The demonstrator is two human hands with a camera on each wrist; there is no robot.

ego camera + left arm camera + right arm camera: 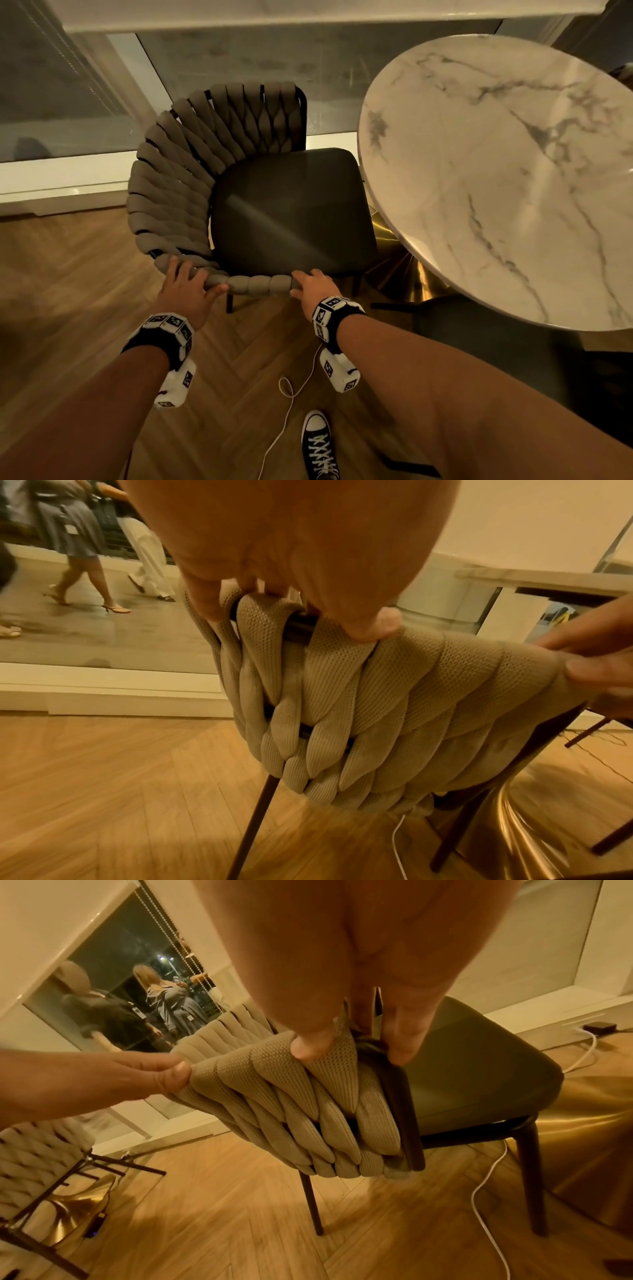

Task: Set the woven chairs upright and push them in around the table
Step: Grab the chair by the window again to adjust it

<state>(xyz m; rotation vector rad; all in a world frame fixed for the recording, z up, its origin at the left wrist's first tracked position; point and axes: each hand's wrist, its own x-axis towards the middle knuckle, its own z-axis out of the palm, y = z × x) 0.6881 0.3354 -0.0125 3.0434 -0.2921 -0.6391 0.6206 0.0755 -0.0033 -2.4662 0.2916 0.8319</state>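
Herringbone wood floor (85,274) carries everything. Woven chair (212,164) stands upright on its dark legs w/ both hands gripping its near arm rail; the two legs nearest the grip are planted just below it. Round marble table (496,178) sits right of the grip on a gold pedestal base (400,274), chair seat's far edge touching or just under its rim, can't tell which. White cable (284,411) trails on floor below the grip, beside a black sneaker (320,445).
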